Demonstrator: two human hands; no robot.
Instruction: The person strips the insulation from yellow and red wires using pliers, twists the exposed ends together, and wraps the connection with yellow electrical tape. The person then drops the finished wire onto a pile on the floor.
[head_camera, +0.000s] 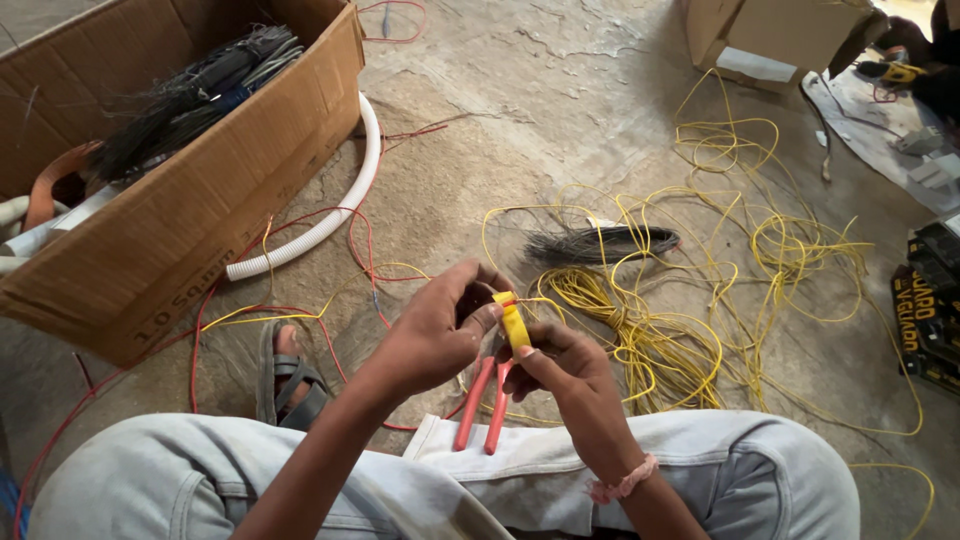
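Two bare hands meet just above the lap of a person seated on the concrete floor (560, 90). The left hand (435, 330) pinches the end of a yellow wire (560, 300) where it enters a strip of yellow insulating tape (515, 325); its thumb and forefinger are closed narrow on that joint, probably to keep it from turning. The right hand (565, 375) has its fingers (527, 352) closed on the lower end of the tape, pulling it taut so that it lies flat against the wire. Red-handled pliers (480, 405) hang below the hands, the handles resting on the pale trousers (740, 470); whether the right palm grips them, I cannot tell.

Loose yellow wire lies in tangled coils (660, 340) on the floor to the right, with a bundle of grey strands (600, 242) beside them. Red wire (330, 225) trails to the left past a sandalled foot (285, 375). A large brown cardboard box (200, 200) stands upper left, printed lettering on its near side, holding dark cable; white corrugated conduit (330, 215) curves out beside it. A second cardboard box (780, 35) sits at the upper right, and black packets with yellow lettering (925, 315) lie at the right edge.
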